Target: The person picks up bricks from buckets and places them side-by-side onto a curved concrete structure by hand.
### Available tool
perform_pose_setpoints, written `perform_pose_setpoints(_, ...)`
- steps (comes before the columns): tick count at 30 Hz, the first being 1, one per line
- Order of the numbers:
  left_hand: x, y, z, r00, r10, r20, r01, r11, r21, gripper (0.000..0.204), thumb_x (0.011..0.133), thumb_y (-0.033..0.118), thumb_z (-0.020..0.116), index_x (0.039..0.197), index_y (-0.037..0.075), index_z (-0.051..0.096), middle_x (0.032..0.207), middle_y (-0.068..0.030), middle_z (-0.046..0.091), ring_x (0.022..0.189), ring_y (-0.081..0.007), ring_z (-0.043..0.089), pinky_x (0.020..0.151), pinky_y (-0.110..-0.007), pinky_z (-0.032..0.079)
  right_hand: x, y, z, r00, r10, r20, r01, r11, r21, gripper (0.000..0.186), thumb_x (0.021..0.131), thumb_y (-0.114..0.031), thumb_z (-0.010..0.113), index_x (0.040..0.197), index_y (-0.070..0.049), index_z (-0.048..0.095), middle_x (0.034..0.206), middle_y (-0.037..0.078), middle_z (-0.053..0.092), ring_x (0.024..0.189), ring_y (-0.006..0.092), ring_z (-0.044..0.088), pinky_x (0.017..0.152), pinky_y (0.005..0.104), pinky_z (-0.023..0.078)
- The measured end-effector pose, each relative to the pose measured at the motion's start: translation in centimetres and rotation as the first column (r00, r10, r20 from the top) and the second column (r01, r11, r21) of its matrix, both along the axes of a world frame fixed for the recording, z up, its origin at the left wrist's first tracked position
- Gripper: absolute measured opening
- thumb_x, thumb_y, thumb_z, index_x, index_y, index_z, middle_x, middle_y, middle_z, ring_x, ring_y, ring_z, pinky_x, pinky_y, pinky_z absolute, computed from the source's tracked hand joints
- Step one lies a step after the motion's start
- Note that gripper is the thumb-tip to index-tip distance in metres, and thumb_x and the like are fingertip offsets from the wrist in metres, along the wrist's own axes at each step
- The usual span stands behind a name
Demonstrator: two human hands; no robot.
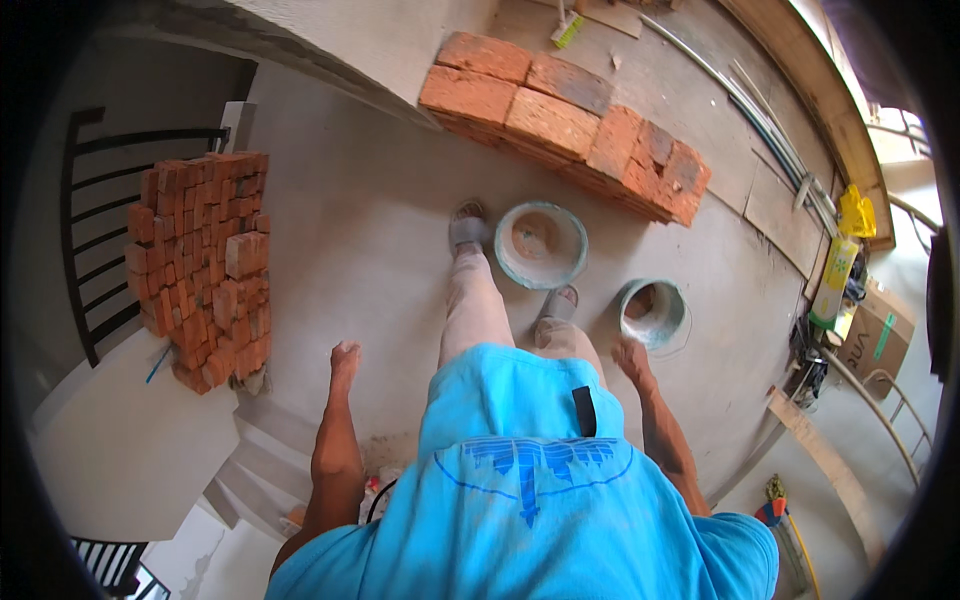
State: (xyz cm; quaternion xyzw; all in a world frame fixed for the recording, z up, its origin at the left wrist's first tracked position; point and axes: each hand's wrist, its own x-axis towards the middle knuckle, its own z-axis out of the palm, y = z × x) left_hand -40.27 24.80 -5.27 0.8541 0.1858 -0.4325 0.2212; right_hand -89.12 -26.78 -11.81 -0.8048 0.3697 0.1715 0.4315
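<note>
My left hand [345, 356] hangs out to the left over the grey floor. Its fingers are loosely curled, and I see nothing in them. My right hand [628, 354] hangs low on the right, overlapping the near edge of a small greenish bucket [668, 328] in view. Whether it touches the bucket I cannot tell, and its fingers are mostly turned out of sight. Some brown matter lies inside that bucket, and a thin wire handle loops at its side. A wider round tub [574, 262] with a pale, muddy residue stands ahead, between and beyond my sandalled feet.
A low stack of red bricks [555, 118] runs across the floor ahead, beside a wall end. More bricks [205, 265] are piled at the left by a black railing [90, 255]. Long pipes [745, 105], a cardboard box [882, 330] and a plank [825, 470] lie along the right.
</note>
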Motion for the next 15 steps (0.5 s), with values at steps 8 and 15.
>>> perform_pose_setpoints(8, -8.9, -9.3, 1.6, 0.988, -0.153, -0.028, 0.149, 0.983, -0.112, 0.043, 0.095, 0.029, 0.062, 0.128, 0.001, 0.062, 0.108, -0.0098, 0.069, 0.096, -0.0184, 0.066, 0.078, -0.034, 0.054, -3.2, 1.1, 1.5, 0.856, -0.517, -0.008, 0.479, 0.786, 0.392, 0.044, 0.091, -0.024, 0.055, 0.125, 0.003, 0.062, 0.083, 0.004, 0.064, 0.071, 0.0125, 0.063, 0.061, 0.0275, 0.05)
perform_pose_setpoints(15, -12.0, -25.6, -5.2, 0.875, -0.455, 0.165, 0.484, 0.82, -0.305, 0.054, 0.093, 0.032, 0.066, 0.132, -0.004, 0.06, 0.121, -0.0223, 0.069, 0.108, -0.0254, 0.068, 0.095, -0.036, 0.051, -14.8, 5.6, -5.1, 0.968, -0.099, -0.229, 0.09, 0.995, -0.048, 0.046, 0.083, -0.021, 0.065, 0.124, -0.001, 0.064, 0.096, 0.021, 0.071, 0.09, 0.0375, 0.067, 0.084, 0.0463, 0.054)
